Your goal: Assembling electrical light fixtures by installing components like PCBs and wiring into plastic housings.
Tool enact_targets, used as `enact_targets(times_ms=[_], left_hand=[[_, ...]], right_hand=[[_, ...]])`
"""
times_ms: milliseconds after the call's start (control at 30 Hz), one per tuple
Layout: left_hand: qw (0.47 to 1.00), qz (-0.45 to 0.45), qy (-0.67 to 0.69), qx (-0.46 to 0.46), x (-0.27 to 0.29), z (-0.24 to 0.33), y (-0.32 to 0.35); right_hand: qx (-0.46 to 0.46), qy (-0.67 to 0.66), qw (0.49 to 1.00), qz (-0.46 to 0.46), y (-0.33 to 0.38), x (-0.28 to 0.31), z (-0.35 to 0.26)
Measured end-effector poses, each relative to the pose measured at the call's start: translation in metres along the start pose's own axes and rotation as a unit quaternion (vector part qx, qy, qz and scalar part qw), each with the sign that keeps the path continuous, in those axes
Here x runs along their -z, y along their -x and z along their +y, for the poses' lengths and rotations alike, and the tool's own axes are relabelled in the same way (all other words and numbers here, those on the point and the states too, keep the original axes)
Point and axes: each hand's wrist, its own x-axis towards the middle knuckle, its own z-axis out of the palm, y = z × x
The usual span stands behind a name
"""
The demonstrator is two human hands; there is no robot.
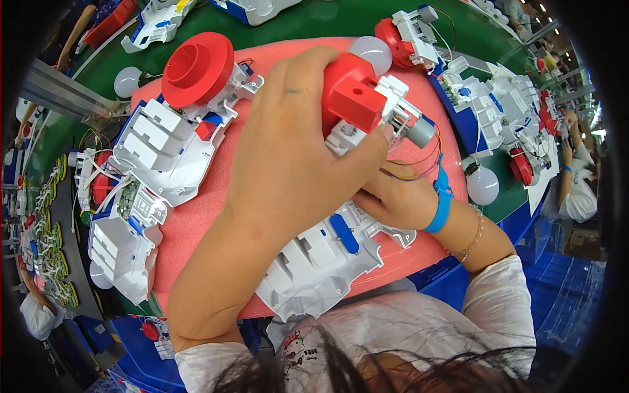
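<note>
My left hand (282, 144) is wrapped from above around a red-and-white motor assembly (357, 101), which has a grey cylindrical motor (421, 133) and thin coloured wires at its side. Partly under it, my right hand (400, 200), with a blue wrist strap (442, 203), is curled closed; its fingertips and whatever they grip are hidden. Just below both hands lies a white plastic shell half (321, 262) with ribs and a blue oblong insert, partly covered by my left forearm. To the left rests another white shell (167, 150) with a large red round part (196, 69) at its top.
A pink foam mat (196, 226) lies on the green work surface (327, 23). More shell assemblies stand at the left (124, 242) and right (488, 108). White bulb-like spheres, such as one at right (483, 185), hang on wires. Blue crates (557, 288) stand below right; other people work farther off.
</note>
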Motion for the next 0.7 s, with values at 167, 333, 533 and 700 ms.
enact_targets(times_ms=[167,333,533,700], left_hand=[[0.999,-0.01,-0.03,-0.038,-0.002,0.005,0.003],[0.998,0.003,-0.048,-0.034,-0.001,0.004,0.003],[0.994,0.008,-0.092,-0.053,-0.004,0.008,0.005],[0.995,0.004,-0.088,-0.051,-0.004,0.009,0.006]], right_hand=[[0.031,0.027,0.999,-0.006,0.005,0.002,0.001],[0.01,0.01,0.999,-0.029,0.007,0.009,-0.004],[-0.01,0.067,0.993,-0.093,0.011,0.019,-0.014],[0.055,0.167,0.979,-0.1,0.009,0.019,-0.019]])
